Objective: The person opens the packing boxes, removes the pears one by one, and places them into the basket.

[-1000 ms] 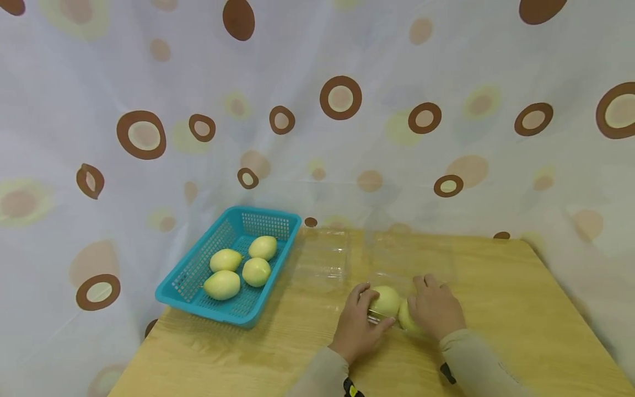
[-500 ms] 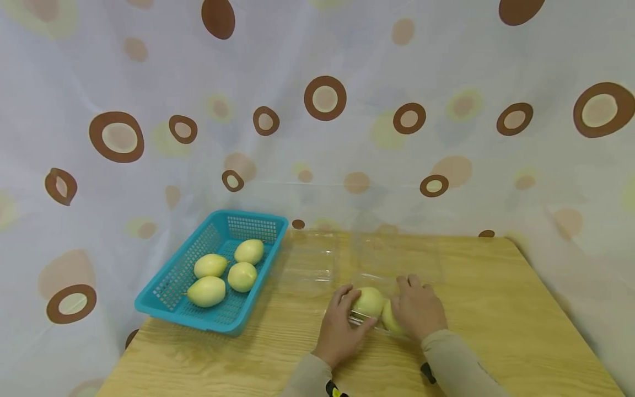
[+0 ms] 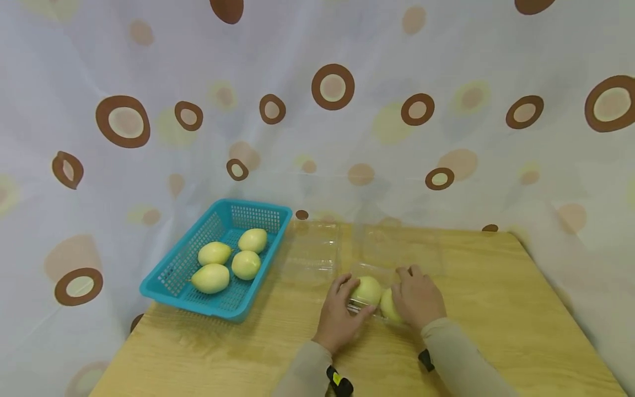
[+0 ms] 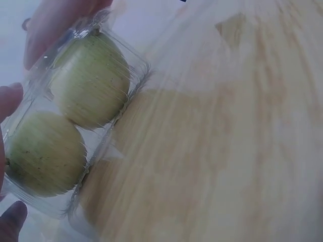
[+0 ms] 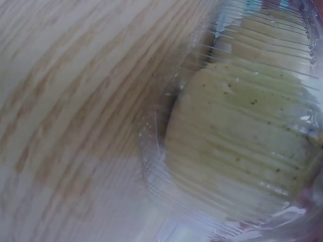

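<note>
A pale curtain (image 3: 292,49) printed with brown and yellow rings hangs behind the wood-grained desk (image 3: 496,309), meeting its far edge. At the desk's far left corner, along the left edge, sits a turquoise plastic basket (image 3: 193,306) with a lattice wall. Near the far edge, right of the basket, are a clear plastic tray (image 3: 312,248) and another transparent sheet (image 3: 402,248), its form hard to make out. In front of them, well in from the left and right edges, lies the ribbed clear plastic box (image 4: 101,138).

Beige sleeves (image 3: 463,358) reach in from the near side. The left hand (image 3: 339,317) grips the box's left end, fingers bent over it and thumb along the near side. The right hand (image 3: 420,298) holds the right end, fingers bent toward the far side, thumb hidden.

Two yellow-green pears (image 3: 367,290) sit side by side in the box, touching. Four loose pears (image 3: 210,278) lie grouped in the basket. A dark wristband (image 3: 340,381) with a yellow mark shows at the left cuff.
</note>
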Available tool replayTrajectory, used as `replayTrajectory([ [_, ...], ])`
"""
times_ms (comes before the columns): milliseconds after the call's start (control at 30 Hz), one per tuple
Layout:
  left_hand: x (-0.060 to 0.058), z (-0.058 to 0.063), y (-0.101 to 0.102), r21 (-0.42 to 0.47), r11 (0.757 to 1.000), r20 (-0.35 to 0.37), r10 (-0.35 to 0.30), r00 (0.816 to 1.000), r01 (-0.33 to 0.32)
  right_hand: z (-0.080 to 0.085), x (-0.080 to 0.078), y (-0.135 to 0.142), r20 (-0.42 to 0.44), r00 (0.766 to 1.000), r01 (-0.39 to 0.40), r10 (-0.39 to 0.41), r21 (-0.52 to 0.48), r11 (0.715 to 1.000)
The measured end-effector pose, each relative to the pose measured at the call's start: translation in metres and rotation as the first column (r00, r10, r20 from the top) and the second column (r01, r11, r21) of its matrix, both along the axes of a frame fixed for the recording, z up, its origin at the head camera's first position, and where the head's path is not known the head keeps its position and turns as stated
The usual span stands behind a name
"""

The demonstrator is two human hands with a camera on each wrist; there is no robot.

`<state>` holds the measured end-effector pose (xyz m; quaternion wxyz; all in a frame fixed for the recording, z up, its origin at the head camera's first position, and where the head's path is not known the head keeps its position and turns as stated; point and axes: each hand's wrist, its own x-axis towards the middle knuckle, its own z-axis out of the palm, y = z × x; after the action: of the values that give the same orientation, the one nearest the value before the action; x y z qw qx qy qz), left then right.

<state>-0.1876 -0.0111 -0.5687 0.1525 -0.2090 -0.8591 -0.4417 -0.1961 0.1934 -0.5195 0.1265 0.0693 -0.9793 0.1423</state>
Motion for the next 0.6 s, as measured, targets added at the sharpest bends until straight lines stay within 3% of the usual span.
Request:
replayTrajectory([
  [333,-0.005,0.010,-0.002,-0.114,0.993,-0.007,-0.022,1.000,0.021,0.001,-0.002,0.001,0.015,0.999,0.031,-0.030,-0.035,0.999],
  [600,-0.007,0.018,-0.011,-0.184,0.983,-0.077,-0.028,0.997,0.014,0.003,-0.001,0.000,0.057,0.998,0.039,-0.035,-0.079,0.996],
])
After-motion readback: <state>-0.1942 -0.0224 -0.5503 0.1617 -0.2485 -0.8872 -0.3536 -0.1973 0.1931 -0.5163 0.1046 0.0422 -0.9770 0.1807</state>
